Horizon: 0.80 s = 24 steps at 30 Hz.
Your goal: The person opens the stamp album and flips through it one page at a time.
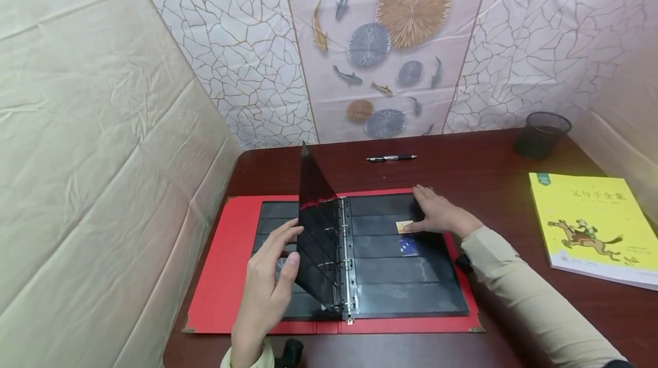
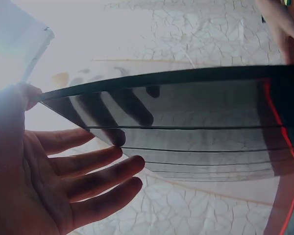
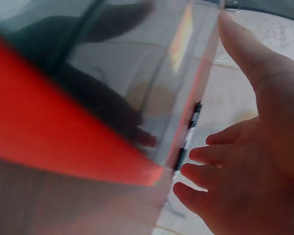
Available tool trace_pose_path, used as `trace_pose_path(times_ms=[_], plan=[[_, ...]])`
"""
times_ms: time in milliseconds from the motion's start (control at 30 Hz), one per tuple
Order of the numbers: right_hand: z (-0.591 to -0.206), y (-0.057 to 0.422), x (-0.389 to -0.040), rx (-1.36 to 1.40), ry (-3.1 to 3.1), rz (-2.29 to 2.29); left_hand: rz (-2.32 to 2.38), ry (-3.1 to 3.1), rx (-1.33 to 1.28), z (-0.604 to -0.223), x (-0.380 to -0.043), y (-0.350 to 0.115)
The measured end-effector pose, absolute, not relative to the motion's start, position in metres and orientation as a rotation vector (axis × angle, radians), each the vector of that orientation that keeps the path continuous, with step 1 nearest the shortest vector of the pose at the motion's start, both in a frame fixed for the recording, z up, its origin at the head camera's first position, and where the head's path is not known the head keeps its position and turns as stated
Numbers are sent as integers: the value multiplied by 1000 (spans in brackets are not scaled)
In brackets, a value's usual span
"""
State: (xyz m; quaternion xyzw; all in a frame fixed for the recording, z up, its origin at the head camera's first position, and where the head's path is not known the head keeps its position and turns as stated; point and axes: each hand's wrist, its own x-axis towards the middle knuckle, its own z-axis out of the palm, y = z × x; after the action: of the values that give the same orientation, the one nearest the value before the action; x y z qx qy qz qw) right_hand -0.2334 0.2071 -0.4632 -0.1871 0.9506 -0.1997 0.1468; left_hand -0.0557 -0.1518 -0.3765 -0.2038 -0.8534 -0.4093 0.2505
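Cannot make out much of the left page [image 1: 275,211] behind the raised page [image 1: 316,242], nor all of the yellow card [image 1: 400,226] under the right hand [image 1: 438,214]. Can see the raised page standing on edge at the rings [image 1: 347,276] of the binder [image 1: 218,265], long axis along them, free edge up. With both grips released, left hand [image 1: 268,278] at that edge, right on the page right of the rings.

Pen [image 1: 392,158], yellow book [image 1: 591,225], black mesh cup [image 1: 542,136] beyond.
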Motion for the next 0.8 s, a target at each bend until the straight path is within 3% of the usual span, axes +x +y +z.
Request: trace_pose_path(times_ms=[800], plan=[[-476, 218, -238, -453, 2720, -534, -988, -2462, -141, -402, -50, -184]])
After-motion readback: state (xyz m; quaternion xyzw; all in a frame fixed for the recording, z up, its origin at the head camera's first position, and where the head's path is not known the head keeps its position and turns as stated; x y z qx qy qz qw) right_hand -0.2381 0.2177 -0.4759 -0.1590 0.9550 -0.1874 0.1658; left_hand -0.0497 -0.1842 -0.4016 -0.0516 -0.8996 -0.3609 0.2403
